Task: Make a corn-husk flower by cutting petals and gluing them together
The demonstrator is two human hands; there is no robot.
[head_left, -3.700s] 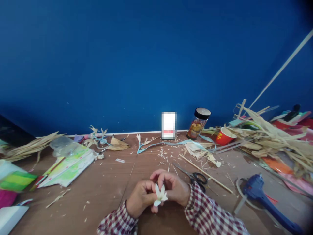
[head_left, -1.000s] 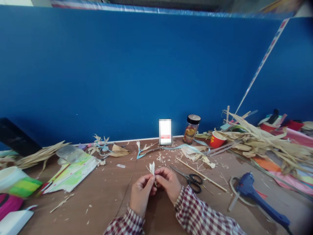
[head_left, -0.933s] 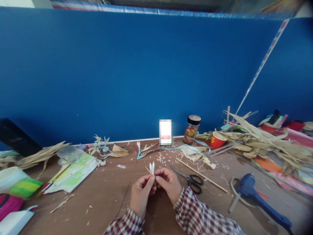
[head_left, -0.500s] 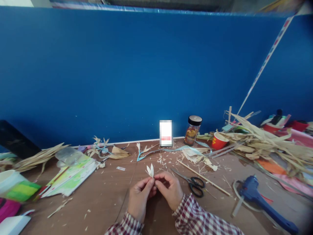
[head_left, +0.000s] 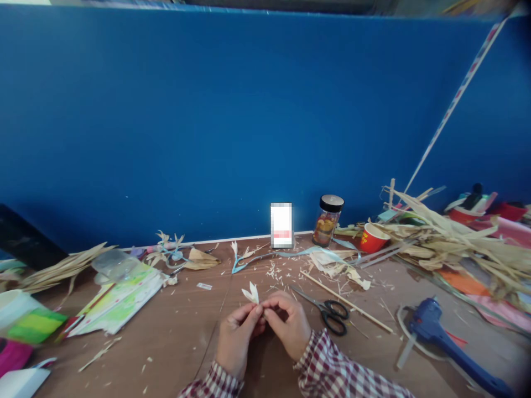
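Note:
Between the fingertips of both hands stands a small flower of pale corn-husk petals [head_left: 251, 293], its tips pointing up and to the left. My left hand [head_left: 238, 334] pinches the flower's base between thumb and forefinger. The thumb and forefinger of my right hand [head_left: 289, 326] close on the same base from the other side; the base itself is hidden by the fingers. Just right of my right hand lie scissors [head_left: 332, 314] with black handles. Beyond the hands, a blue-wrapped stem [head_left: 238, 264] with a similar pale flower rests on the brown table [head_left: 166, 354].
A thin stick [head_left: 348, 303] and a blue glue gun [head_left: 440, 331] lie to the right. Behind stand a lidded jar [head_left: 327, 221] and a red paper cup [head_left: 373, 237], beside heaped dry husks [head_left: 448, 232]. Painted paper [head_left: 120, 304] lies left. A blue partition [head_left: 249, 121] closes the back.
The petals have turned, tilting further left and spreading more widely in view. Both hands keep nearly the same place and their pinch on the flower's base.

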